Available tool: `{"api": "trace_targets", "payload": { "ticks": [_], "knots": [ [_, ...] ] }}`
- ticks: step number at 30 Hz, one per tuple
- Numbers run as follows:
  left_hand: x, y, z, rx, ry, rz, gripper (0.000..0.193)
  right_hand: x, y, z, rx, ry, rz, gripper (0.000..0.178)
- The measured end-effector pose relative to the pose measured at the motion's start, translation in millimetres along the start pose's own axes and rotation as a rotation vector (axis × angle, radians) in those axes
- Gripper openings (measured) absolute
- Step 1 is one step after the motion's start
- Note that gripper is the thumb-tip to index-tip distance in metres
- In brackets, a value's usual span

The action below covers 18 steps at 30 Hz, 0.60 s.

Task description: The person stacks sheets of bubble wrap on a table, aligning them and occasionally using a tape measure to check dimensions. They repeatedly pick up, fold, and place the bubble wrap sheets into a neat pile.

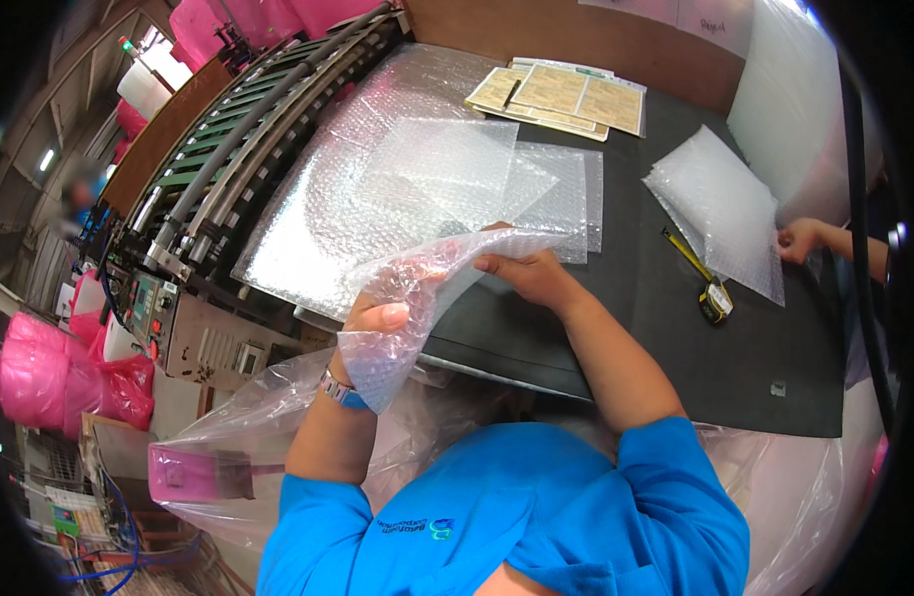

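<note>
A clear bubble wrap sheet [432, 288] hangs curved between my two hands, above the near edge of the dark table. My left hand [379, 316] grips its left side, thumb on top and the other fingers behind the plastic. At the sheet's right end, my right hand [531, 275] pinches the edge between thumb and fingers. Just beyond lie several flat bubble wrap pieces [447, 164], overlapping on a large silvery bubble sheet [298, 233].
Roller machine [248, 129] at left, with a control panel [151, 310]. Papers [576, 94] and a pen lie at the back. A yellow tape measure [715, 301] rests on the dark table [616, 328]. At right another person's hand [802, 238] touches a bubble wrap stack [720, 204].
</note>
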State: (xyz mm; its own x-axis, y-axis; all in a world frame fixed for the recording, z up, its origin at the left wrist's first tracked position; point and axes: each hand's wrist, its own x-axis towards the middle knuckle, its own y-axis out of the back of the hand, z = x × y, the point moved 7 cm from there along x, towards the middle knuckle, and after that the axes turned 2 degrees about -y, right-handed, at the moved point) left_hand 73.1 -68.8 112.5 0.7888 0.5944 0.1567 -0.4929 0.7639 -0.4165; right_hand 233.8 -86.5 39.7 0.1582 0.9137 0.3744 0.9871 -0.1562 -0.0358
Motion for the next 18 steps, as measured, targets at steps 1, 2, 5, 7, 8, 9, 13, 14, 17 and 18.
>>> {"api": "trace_targets", "payload": {
  "ticks": [1, 2, 5, 7, 8, 9, 13, 14, 17, 18],
  "knots": [
    [-1, 4, -1, 0.037, 0.016, 0.034, 0.057, 1, -3, -1, 0.0, -0.01, -0.036, 0.03],
    [-2, 8, -1, 0.074, 0.031, 0.068, 0.054, 2, -7, -4, 0.0, -0.019, -0.072, 0.033],
    [-11, -6, 17, 0.147, -0.007, 0.076, 0.045, 2, -4, 19, -0.004, -0.062, 0.017, 0.055],
    [-23, -17, 41, 0.116, -0.271, -0.018, 0.04, 2, -8, 22, 0.128, -0.174, 0.048, 0.073],
    [-25, -22, 51, 0.206, -0.376, -0.064, 0.039, -1, -10, 20, 0.262, -0.265, 0.021, 0.082],
    [-29, -28, 62, 0.288, -0.488, -0.103, 0.038, -5, -13, 16, 0.393, -0.355, -0.008, 0.091],
    [-6, -31, 57, 1.07, -0.597, -0.296, 0.032, -4, -31, -24, 0.899, -0.201, -0.292, 0.107],
    [8, -23, 41, 1.204, -0.542, -0.308, 0.03, 0, -30, -31, 1.048, -0.161, -0.245, 0.091],
    [31, 7, 0, 1.427, -0.428, -0.245, 0.033, 25, -18, -26, 0.466, -0.25, 0.08, 0.065],
    [39, 13, -7, 1.463, -0.408, -0.223, 0.036, 33, -1, -14, 0.313, -0.324, 0.245, 0.046]
  ]
}}
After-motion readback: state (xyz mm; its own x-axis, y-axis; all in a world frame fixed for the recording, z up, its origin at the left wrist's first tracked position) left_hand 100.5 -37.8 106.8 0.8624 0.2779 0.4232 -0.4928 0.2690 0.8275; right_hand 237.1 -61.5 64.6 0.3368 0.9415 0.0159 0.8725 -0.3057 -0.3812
